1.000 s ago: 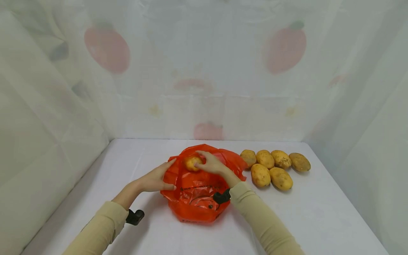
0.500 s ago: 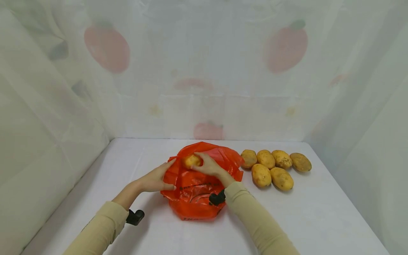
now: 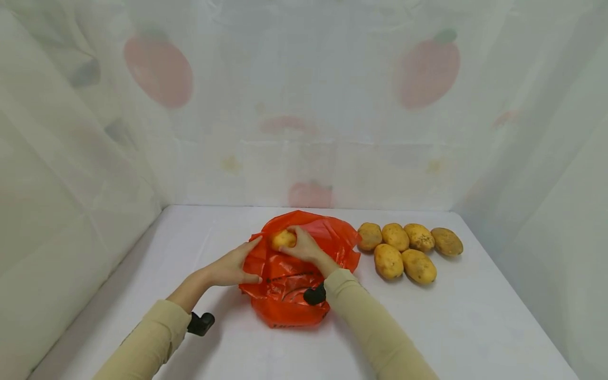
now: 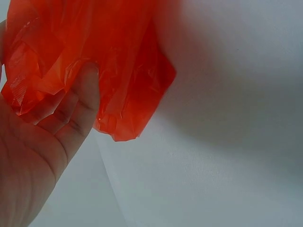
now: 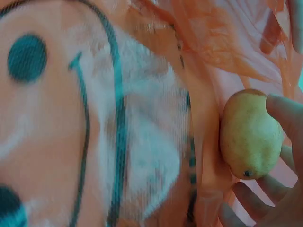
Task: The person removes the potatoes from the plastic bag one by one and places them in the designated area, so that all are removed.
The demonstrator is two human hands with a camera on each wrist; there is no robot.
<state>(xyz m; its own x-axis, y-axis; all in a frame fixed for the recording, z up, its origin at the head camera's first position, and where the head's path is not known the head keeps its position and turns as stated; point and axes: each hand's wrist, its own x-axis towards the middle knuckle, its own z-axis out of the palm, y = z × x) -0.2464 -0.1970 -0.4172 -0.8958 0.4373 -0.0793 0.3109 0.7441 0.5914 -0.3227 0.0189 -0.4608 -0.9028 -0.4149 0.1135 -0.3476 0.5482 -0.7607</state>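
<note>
A red plastic bag (image 3: 290, 311) with a dark printed face lies mid-table, its mouth spread wide. My right hand (image 3: 307, 249) holds a potato (image 3: 280, 240) over the mouth of the bag, thumb on one side and fingers on the other. The right wrist view shows that same yellow potato (image 5: 251, 137) against the thin plastic. At the bag's left side, my left hand (image 3: 230, 268) spreads its fingers and thumb along the edge. Seen from the left wrist, the fairly straight fingers touch the crumpled film (image 4: 125, 90), which partly covers them.
To the right of the bag lie several more potatoes (image 3: 419, 266) in two loose rows, the nearest one (image 3: 369, 236) close to the bag's edge. A white cloth covers the table (image 3: 456, 327). Pale curtains (image 3: 304, 158) with fruit prints hang behind and at both sides.
The right hand has shifted slightly left with the potato, and the right forearm has swung left too. The bag's right edge has drawn back from the potatoes. The left hand stays put.
</note>
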